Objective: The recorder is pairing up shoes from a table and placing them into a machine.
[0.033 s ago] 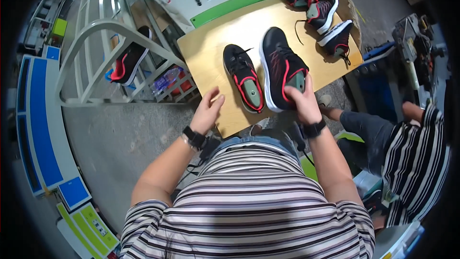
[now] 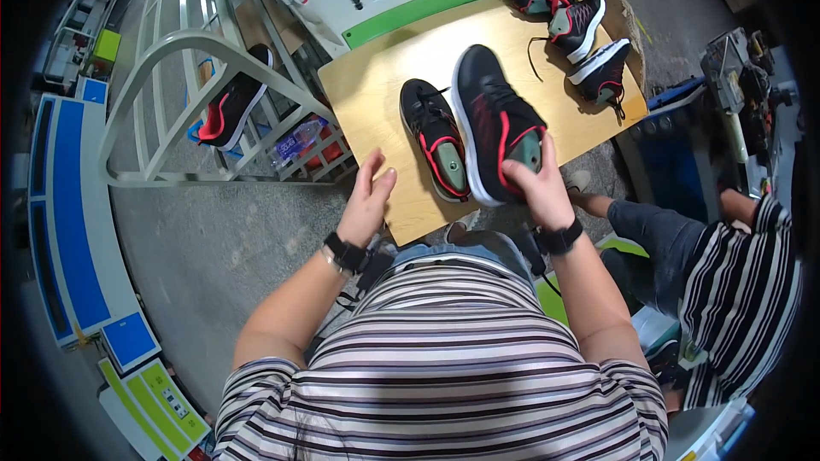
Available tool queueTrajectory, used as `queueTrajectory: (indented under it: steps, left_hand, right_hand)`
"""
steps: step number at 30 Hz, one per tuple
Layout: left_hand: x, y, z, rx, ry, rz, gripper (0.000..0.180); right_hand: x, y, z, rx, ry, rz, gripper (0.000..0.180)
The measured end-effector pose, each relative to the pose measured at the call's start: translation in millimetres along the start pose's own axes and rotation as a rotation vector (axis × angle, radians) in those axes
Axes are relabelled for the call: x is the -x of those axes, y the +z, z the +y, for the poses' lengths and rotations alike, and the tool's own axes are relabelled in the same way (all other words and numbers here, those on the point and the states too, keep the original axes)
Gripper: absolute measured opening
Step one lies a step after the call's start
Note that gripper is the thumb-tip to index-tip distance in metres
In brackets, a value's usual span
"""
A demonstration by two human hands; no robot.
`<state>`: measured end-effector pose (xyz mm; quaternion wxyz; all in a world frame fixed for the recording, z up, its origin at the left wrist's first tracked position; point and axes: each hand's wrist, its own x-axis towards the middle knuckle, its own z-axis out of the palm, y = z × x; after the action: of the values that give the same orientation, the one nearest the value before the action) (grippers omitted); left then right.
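A black sneaker (image 2: 494, 119) with red trim and a white sole is in my right hand (image 2: 543, 186), which grips it by the heel, thumb at the collar. A grey-green last (image 2: 528, 150) fills its opening. It is held above the wooden tabletop (image 2: 376, 85), toe away from me. Just left of it, a matching sneaker (image 2: 431, 132) lies on the board with a grey-green last (image 2: 449, 166) inside; the held one covers part of its right edge. My left hand (image 2: 369, 201) is by the near left edge of the board, fingers apart, holding nothing.
Several similar sneakers (image 2: 581, 26) lie at the board's far right, beside a cardboard box (image 2: 628, 13). A green-and-white machine (image 2: 410, 8) borders the far edge. At left stands a metal rack (image 2: 137, 111) with another sneaker (image 2: 231, 111). A person in a striped shirt (image 2: 739, 282) sits at right.
The held sneaker has shifted slightly left, its toe leaning further left, and now overlaps the lying one. My left hand has moved slightly.
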<state>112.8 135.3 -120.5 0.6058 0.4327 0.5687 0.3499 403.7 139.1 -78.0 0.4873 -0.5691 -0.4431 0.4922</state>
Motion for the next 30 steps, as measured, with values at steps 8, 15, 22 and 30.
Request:
queueTrajectory:
  steps: [8,15,22,30]
  left_hand:
    - [-2.2,4.9,-9.9,0.528,-0.092,-0.037,0.103]
    - [-30.0,-26.3,-86.7,0.007,0.1,-0.026,0.102]
    - [9.3,-24.0,-29.0,-0.06,0.252,0.211,0.036]
    - [37.6,11.3,-21.5,-0.801,0.664,0.152,0.029]
  right_hand:
    - [9.2,118.6,17.3,0.473,-0.054,-0.769,0.114]
    - [-62.6,109.0,-11.7,0.792,-0.259,-0.88,0.026]
    - [-187.4,91.3,55.1,0.904,-0.273,-0.863,0.037]
    - [-80.5,53.2,30.4,0.006,0.148,-0.581,0.011]
